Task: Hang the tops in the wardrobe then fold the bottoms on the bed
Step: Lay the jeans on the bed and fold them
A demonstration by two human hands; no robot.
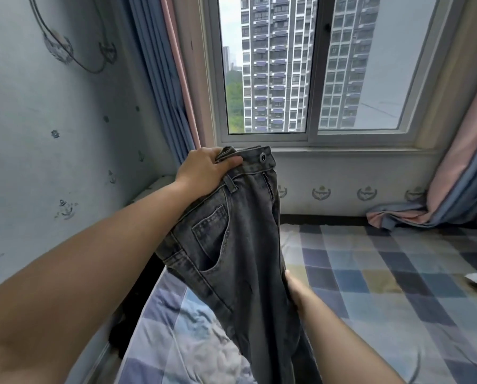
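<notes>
You are in the folding stage of the task. No wardrobe, hanger or top is in view, so whether the hanging stage is complete cannot be confirmed from here; judging by the garment you hold, you have moved on to the bottoms.

Your left hand [204, 169] grips the waistband of the grey jeans [240, 245], with the fingers curled over the band beside the button. The jeans hang upright from that grip, above the near edge of the bed [384, 273], and the legs run down out of view.

Your right hand [294, 289] is against the right edge of the jeans lower down. Its fingers are hidden behind the denim, so whether it grips or only steadies the cloth cannot be determined.

No folded garment is visible on the checked bedcover. A curtain [414, 214] trails onto its far right corner, under the window [309, 70].

Remaining, as far as shown: lay the jeans flat on the bed, fold them, then repeat for any other bottoms.
</notes>
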